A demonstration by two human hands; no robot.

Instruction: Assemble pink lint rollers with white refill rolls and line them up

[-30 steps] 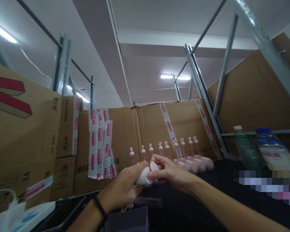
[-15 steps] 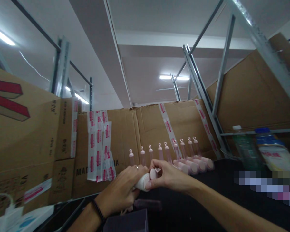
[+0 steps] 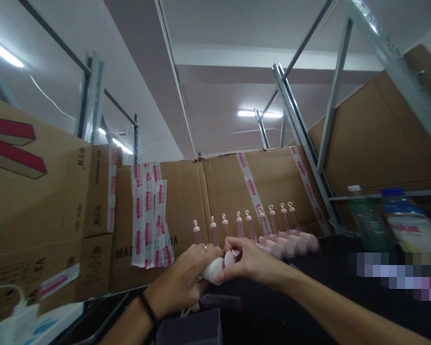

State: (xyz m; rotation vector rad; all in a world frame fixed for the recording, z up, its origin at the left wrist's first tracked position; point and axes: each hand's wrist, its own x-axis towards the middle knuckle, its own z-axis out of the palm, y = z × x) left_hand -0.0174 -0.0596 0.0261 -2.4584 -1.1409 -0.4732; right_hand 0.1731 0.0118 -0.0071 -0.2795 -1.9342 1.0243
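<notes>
My left hand [image 3: 187, 273] is wrapped round a white cylinder [image 3: 212, 271], its end pointing right. In my right hand [image 3: 249, 261], thumb and fingers pinch a small pale pink round piece [image 3: 230, 259] right beside the cylinder's end. Behind the hands stands a row of several clear pinkish tubes with looped caps [image 3: 239, 225]. Several pale pink cylinders [image 3: 289, 247] lie side by side to the right of the hands. Below the hands, a translucent tube [image 3: 222, 302] lies by a dark box [image 3: 190, 328].
Cardboard walls [image 3: 187, 196] enclose the black surface [image 3: 273, 311]. On the right stand a green bottle [image 3: 368, 220] and a blue-capped container [image 3: 411, 220]. A white plug with a cable [image 3: 19, 314] is at the lower left.
The view has shifted very slightly. Both hands keep nearly the same position and grasp.
</notes>
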